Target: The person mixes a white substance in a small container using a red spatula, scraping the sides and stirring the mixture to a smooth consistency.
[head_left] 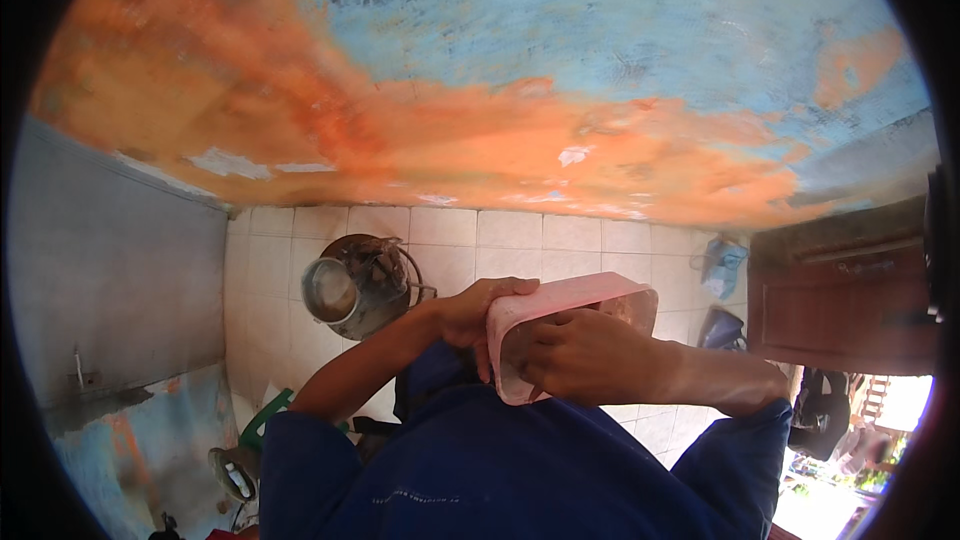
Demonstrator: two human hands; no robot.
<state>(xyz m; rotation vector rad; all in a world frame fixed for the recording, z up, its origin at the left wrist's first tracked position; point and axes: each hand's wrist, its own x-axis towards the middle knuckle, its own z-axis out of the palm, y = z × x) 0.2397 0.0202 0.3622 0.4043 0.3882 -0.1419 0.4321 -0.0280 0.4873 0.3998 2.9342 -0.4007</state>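
Observation:
A pink plastic tub (570, 292) is tilted on its side in front of my chest, its opening turned towards me. My left hand (480, 319) grips the tub's left end, the thumb lying along the upper wall and fingers underneath. Inside the opening is my right hand (574, 356), its fingers curled; whether they hold something is hidden by the hand and the tub's wall. A dark, dirty round container (367, 315) with a handle stands on the floor to the left, a clear plastic cup or small tub (330, 291) at its side.
The white tiled floor (442, 240) meets a patchy orange and blue wall (450, 127). At right are a blue cloth-like item (723, 262), a dark blue item (723, 328) and a brown wooden door (840, 300). A green plastic object (266, 416) lies at lower left.

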